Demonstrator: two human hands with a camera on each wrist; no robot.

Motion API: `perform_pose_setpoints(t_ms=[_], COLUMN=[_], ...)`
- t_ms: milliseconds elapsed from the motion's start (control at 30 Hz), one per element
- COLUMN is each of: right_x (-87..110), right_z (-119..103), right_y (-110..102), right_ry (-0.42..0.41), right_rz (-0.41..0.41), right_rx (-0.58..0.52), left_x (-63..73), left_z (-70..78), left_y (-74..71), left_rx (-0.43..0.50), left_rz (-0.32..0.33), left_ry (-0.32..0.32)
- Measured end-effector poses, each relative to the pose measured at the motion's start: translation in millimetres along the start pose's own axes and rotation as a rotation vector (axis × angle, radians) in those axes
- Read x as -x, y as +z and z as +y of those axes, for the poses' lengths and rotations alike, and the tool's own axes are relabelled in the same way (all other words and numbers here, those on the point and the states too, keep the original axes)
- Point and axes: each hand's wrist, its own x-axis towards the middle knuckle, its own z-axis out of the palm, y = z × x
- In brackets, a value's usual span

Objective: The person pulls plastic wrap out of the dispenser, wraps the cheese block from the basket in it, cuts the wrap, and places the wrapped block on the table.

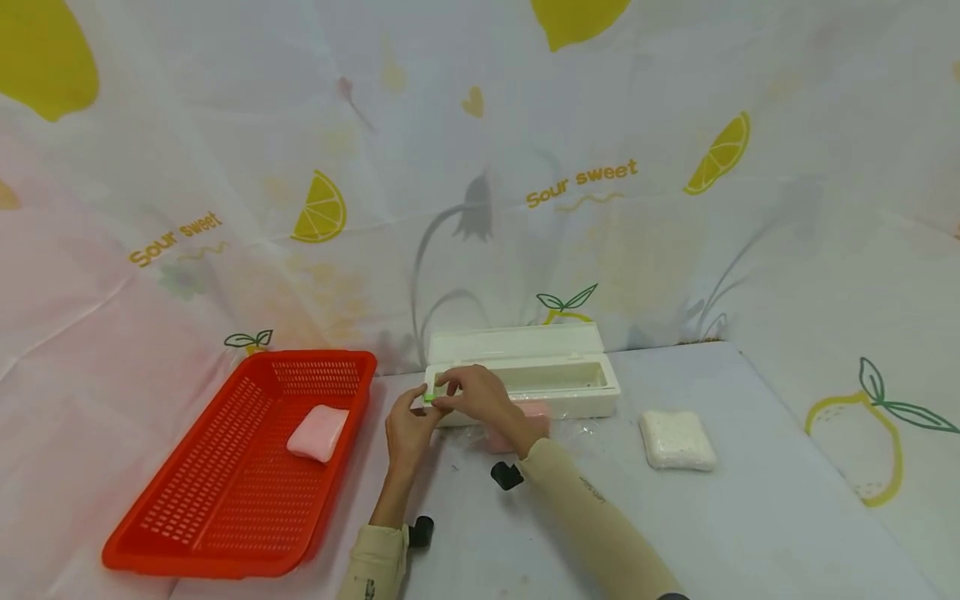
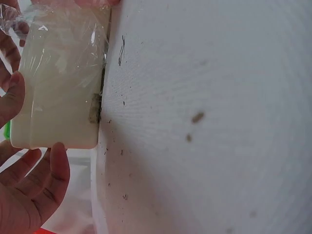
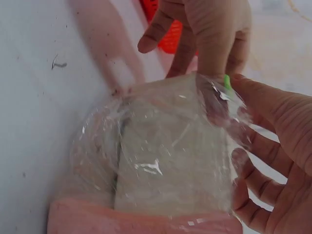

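Note:
A long white cling film dispenser (image 1: 562,406) stands near the back of the table with its lid (image 1: 517,342) raised. My left hand (image 1: 409,433) grips its left end, thumb on the front wall and other fingers about the end. Beside it my right hand (image 1: 476,392) bends over the same corner, thumb and forefinger pinching a small green slider (image 1: 429,397). Clear film (image 3: 161,146) hangs crumpled over the dispenser's front, its upper edge by my right fingers. A pink block (image 1: 536,414), partly hidden by my right wrist, sits against the front with film about it.
At the left a red plastic basket (image 1: 123,546) holds another pink block (image 1: 318,433). A white block (image 1: 677,440) lies on the white tabletop (image 1: 780,517) to the right. Behind the table hangs a lemon-print curtain (image 1: 420,125).

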Motion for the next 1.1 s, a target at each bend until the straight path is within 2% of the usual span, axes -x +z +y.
perform_pose_setpoints(t_ms=[367, 767, 867, 1000, 1100], right_x=[-6.5, 2.5, 6.9, 14.6, 28.0], right_z=[-5.6, 2.9, 3.9, 10.1, 24.3], right_y=[13.0, -5.2, -7.5, -11.2, -26.6], right_ry=[0.002, 0.005, 0.0, -0.009, 0.024], right_rz=[0.022, -0.015, 0.013, 0.066, 0.072], right_rx=[0.009, 0.077, 0.123, 0.241, 0.32], left_x=[-1.3, -3.6, -3.8, -2.8, -1.9], left_z=[1.8, -3.3, -2.8, -0.9, 0.1], left_y=[-0.3, -6.6, -6.1, -3.5, 0.2], left_rx=[0.017, 0.002, 0.03, 0.036, 0.016], left_rz=[-0.017, -0.032, -0.039, -0.051, -0.05], left_ry=[-0.007, 0.019, 0.021, 0.015, 0.019])
